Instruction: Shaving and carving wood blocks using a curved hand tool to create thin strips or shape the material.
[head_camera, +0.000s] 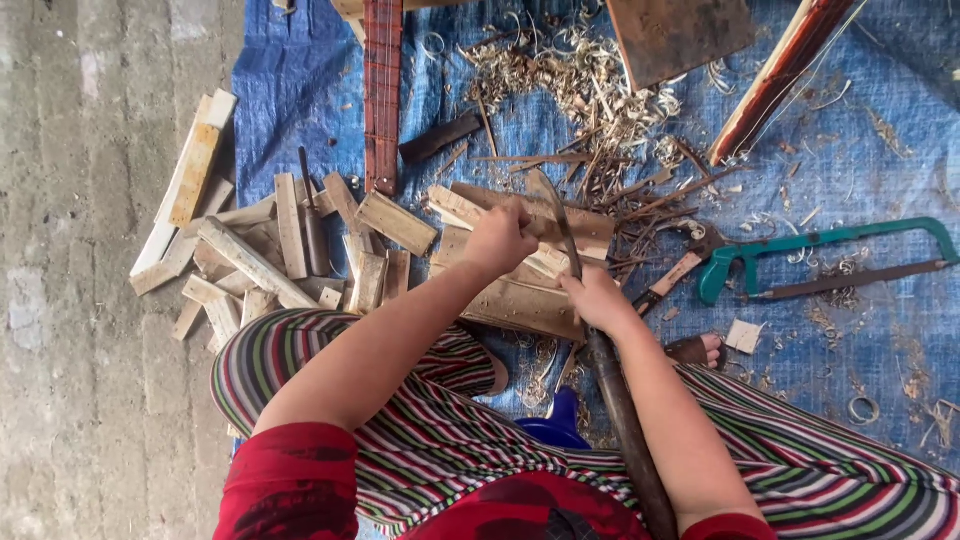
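My left hand (498, 240) grips a small wooden piece (540, 228) stood on a flat wooden block (520, 300) on the blue tarp. My right hand (598, 300) is closed around a long-handled curved knife (560, 222), whose blade rests against the wooden piece just right of my left hand. The knife's dark handle (625, 420) runs back along my right forearm. Striped trousers cover my knees at the bottom of the view.
A pile of cut wood slats (270, 255) lies to the left. A green-handled hacksaw (830, 258) lies to the right, with pliers (680, 268) beside it. Shavings (570, 75), a brown board (680, 35) and a long checked strip (382, 90) lie farther away. Concrete floor (90, 300) is on the left.
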